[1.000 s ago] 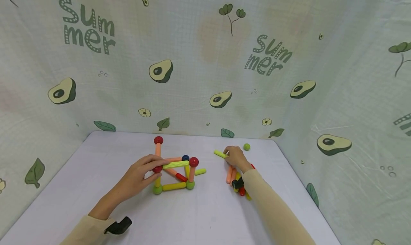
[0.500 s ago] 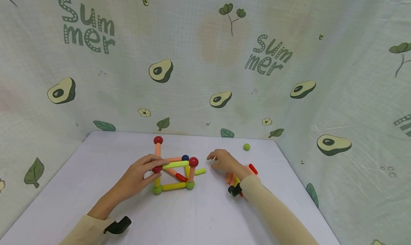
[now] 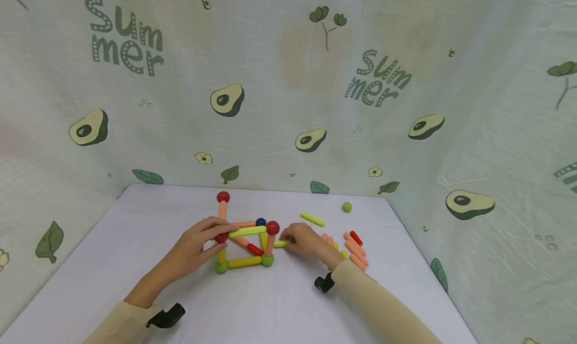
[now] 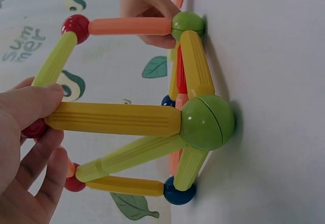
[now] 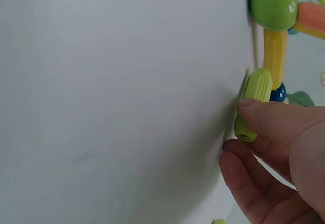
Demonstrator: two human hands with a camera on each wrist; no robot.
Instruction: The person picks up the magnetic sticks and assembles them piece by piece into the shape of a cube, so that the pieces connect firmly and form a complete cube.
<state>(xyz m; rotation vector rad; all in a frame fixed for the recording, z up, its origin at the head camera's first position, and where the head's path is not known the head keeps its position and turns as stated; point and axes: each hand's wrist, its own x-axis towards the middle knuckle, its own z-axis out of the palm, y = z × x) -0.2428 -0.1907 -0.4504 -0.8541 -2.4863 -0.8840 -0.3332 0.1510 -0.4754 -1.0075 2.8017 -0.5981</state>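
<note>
A frame of magnetic sticks and balls stands left of the table's middle, with a yellow stick [image 3: 245, 262] along its near bottom edge. My left hand [image 3: 198, 241] holds its upper near-left corner, thumb and fingers around a red ball [image 4: 34, 128]. From that ball a lime stick [image 3: 248, 231] runs across to another red ball [image 3: 272, 228] on an upright pink stick [image 4: 131, 26]. Just right of the frame, my right hand [image 3: 306, 241] pinches a short lime stick [image 5: 258, 86] between thumb and fingers, low over the tabletop.
Another lime stick [image 3: 312, 219] lies beyond the right hand, and a loose green ball [image 3: 346, 207] sits farther back. Several pink sticks [image 3: 356, 251] and a red stick [image 3: 356, 238] lie in a pile at right, partly hidden by the right arm. Patterned cloth [image 3: 270, 83] rises behind the table.
My right hand has moved left and nearer, from the far lime stick to the one beside the frame, and now pinches it. The left hand keeps its hold.
</note>
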